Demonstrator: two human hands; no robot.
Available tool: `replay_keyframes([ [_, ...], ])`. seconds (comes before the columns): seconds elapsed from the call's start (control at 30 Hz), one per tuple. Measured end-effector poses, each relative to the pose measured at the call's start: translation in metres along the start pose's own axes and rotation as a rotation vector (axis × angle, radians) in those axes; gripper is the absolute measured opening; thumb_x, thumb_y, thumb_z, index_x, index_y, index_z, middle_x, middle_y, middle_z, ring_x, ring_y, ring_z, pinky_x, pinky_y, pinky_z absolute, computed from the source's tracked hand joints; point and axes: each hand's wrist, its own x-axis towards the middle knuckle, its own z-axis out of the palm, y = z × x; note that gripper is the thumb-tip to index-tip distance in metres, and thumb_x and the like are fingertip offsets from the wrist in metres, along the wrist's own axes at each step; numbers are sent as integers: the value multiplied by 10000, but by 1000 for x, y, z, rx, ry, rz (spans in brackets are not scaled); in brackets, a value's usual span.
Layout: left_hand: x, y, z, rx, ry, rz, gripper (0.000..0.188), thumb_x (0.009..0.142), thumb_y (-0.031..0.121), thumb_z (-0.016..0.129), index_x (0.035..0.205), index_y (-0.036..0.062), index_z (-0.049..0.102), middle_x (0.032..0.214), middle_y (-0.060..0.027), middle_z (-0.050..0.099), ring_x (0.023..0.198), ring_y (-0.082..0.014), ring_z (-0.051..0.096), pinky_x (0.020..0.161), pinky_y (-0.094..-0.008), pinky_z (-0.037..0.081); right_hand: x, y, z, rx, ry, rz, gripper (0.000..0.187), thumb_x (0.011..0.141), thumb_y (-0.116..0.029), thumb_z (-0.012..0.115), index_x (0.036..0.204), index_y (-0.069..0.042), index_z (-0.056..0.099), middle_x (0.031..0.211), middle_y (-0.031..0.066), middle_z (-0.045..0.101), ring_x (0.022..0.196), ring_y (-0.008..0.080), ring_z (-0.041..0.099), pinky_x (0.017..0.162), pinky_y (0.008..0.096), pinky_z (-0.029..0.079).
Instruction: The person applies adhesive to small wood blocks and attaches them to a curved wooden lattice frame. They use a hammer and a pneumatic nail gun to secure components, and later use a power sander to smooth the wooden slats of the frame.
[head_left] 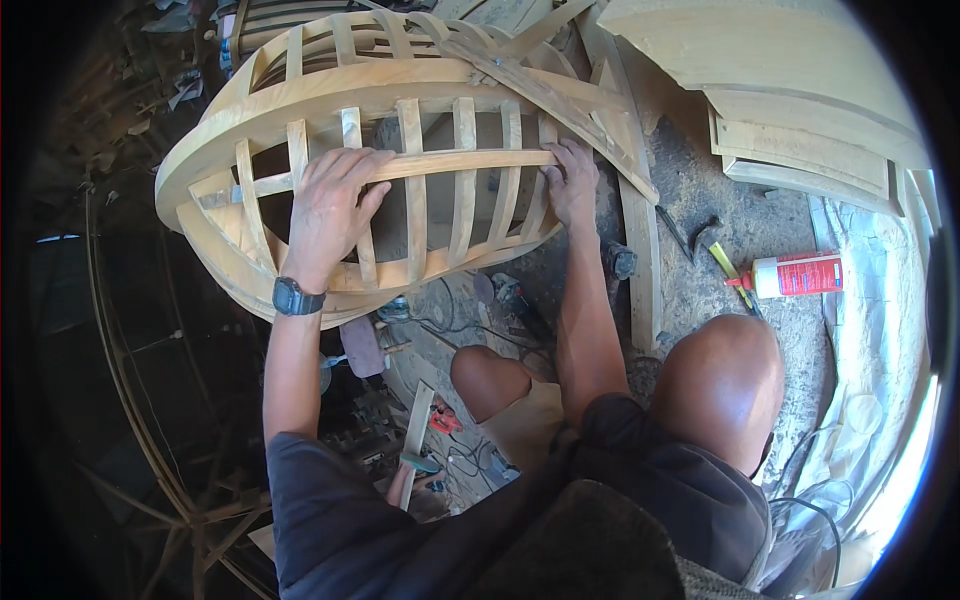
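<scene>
A long, narrow wooden strip (470,162) lies across the upright ribs of a curved, boat-shaped wooden frame (330,80). My left hand (335,205), with a dark watch on its wrist, has its fingers bent over the strip toward the left part of the frame. At the strip's right end, my right hand (575,185) grips it between thumb and fingers. The strip rests against several pale ribs (411,225), between the thick upper rail and the curved lower rail (430,268). Part of its left stretch is hidden under my left hand.
Right of my knees lie a white-and-red glue bottle (797,275) and a yellow-handled tool (724,262). A loose board (560,100) slants over the frame's right end. Stacked curved wooden pieces (800,125) stand at the far right. Cords and power tools (520,305) lie below the frame.
</scene>
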Motion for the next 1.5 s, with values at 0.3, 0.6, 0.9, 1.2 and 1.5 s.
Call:
replay_keyframes([
  [0.3, 23, -32, 10, -82, -107, 219, 310, 847, 134, 770, 1150, 85, 724, 1059, -68, 691, 1017, -257, 632, 907, -403, 458, -1, -9, -2, 6, 17, 79, 399, 780, -67, 743, 1160, -186, 715, 1220, 85, 650, 1237, 331, 557, 1054, 502, 410],
  [0.6, 25, -36, 13, -103, -110, 241, 369, 808, 52, 760, 1175, 72, 734, 992, -82, 687, 943, -260, 629, 899, -412, 431, 3, -10, -2, 12, -16, 132, 388, 801, -37, 723, 1152, -202, 718, 1231, 69, 640, 1255, 309, 554, 1070, 493, 385],
  [0.9, 27, -34, 15, -116, -95, 225, 361, 781, 40, 775, 1140, 73, 754, 940, -87, 675, 898, -282, 625, 886, -413, 451, -9, -9, -4, 141, 99, 215, 623, 820, -60, 724, 1415, -93, 542, 1445, 192, 541, 1373, 432, 457, 1175, 503, 341],
  [1.2, 26, -33, 15, -103, -77, 222, 333, 789, 94, 814, 1117, 73, 766, 923, -96, 676, 894, -296, 630, 850, -409, 476, -14, 43, -18, 91, 28, 255, 526, 919, -156, 690, 1423, -86, 556, 1456, 233, 530, 1339, 408, 517, 1105, 446, 440],
  [1.5, 26, -36, 19, -109, -75, 219, 352, 790, 83, 810, 1138, 81, 754, 945, -97, 675, 911, -296, 612, 851, -403, 477, 1, 51, -2, -40, 21, 344, 383, 914, -159, 702, 1294, -169, 663, 1242, 239, 637, 1174, 418, 613, 987, 482, 509],
])
